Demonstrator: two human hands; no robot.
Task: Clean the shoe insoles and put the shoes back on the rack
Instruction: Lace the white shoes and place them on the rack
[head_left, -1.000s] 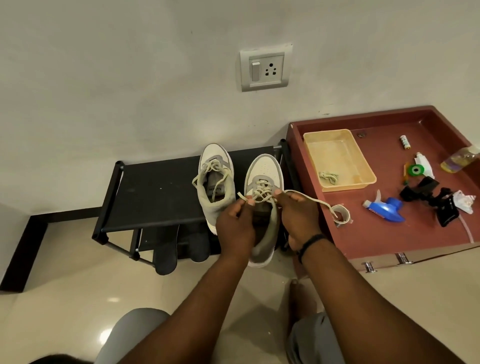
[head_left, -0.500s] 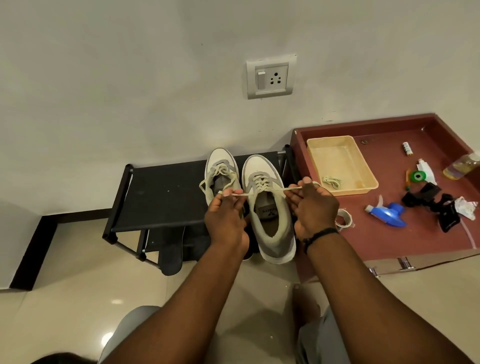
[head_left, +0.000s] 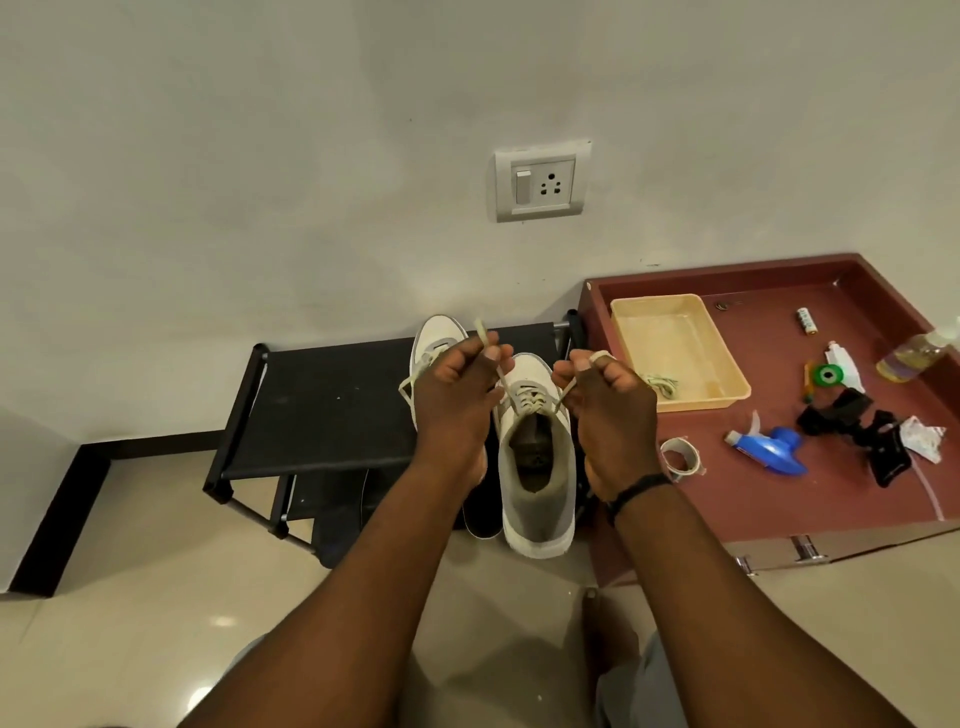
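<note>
While lace ends are pinched in left hand (head_left: 457, 384) and right hand (head_left: 608, 395), tension is held for tying; right sneaker (head_left: 537, 467) sits on black shoe rack (head_left: 332, 405), heel overhanging, beside left sneaker (head_left: 434, 338).

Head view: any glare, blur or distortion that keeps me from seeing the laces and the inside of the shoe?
Head view: sharp, with no motion blur on the left hand or right hand; the laces read clearly. The shoe is dark inside, so its insole is hard to judge. Glare shows only as small spots on the floor. Wide-angle bending tilts the socket and the rack.
</note>
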